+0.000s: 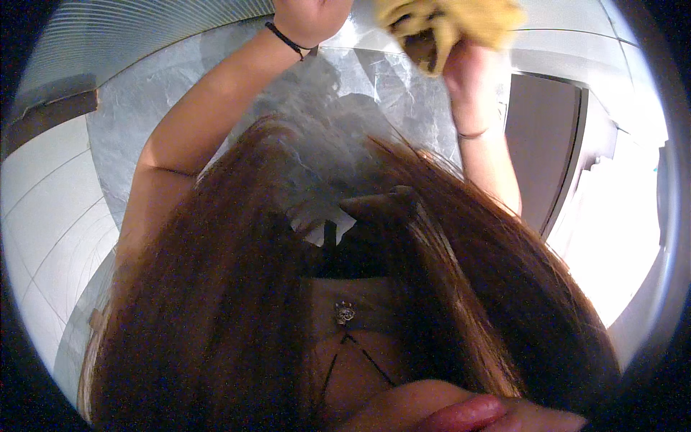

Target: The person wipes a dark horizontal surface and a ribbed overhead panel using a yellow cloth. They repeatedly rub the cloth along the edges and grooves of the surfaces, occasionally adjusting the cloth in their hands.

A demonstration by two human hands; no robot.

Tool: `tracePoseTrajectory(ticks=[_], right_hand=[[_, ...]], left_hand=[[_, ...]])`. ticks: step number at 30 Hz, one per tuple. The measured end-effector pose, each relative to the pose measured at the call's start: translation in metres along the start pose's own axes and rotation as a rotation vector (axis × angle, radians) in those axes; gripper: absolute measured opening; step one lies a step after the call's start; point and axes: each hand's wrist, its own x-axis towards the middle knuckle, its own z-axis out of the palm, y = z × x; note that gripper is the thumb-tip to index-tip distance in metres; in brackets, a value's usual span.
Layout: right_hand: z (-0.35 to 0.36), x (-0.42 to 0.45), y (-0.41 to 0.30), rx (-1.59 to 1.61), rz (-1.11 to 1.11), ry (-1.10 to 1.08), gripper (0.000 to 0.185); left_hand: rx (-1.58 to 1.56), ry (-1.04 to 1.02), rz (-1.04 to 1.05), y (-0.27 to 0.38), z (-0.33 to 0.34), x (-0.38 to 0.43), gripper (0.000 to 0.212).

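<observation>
A crumpled yellow cloth (459, 21) is in my right hand (469, 67), raised at the top of the view. Motion blurs both the cloth and the hand, and the cloth covers most of my fingers. To the left of it, my left hand (313, 19) is lifted too, with a black cord bracelet (284, 40) on the wrist. The upper frame edge cuts off its fingers, so their pose is hidden. A gap separates this hand from the cloth.
Grey marble-patterned surface (216, 75) spreads below my arms. Ribbed panelling (156, 32) runs along the upper left, above white tiles (48, 178). A dark panel (542, 135) stands at the right. Long loose hair (216, 302) hangs across the lower view and hides much there.
</observation>
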Motion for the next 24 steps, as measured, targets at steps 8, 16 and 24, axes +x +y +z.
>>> tracePoseTrajectory(ticks=[8,16,24], right_hand=[[-0.152,-0.002,0.144,-0.397,0.509,0.266,0.025],[-0.203,-0.031,0.091,0.099,0.51,0.665,0.035],[-0.127,-0.074,0.096,0.292,0.757,0.056,0.036]], left_hand=[[0.009,0.002,0.102,0.0,0.003,0.007,0.029],[0.026,0.138,0.11,0.001,0.009,0.002,0.038],[0.142,0.044,0.277,-0.009,0.001,0.005,0.036]])
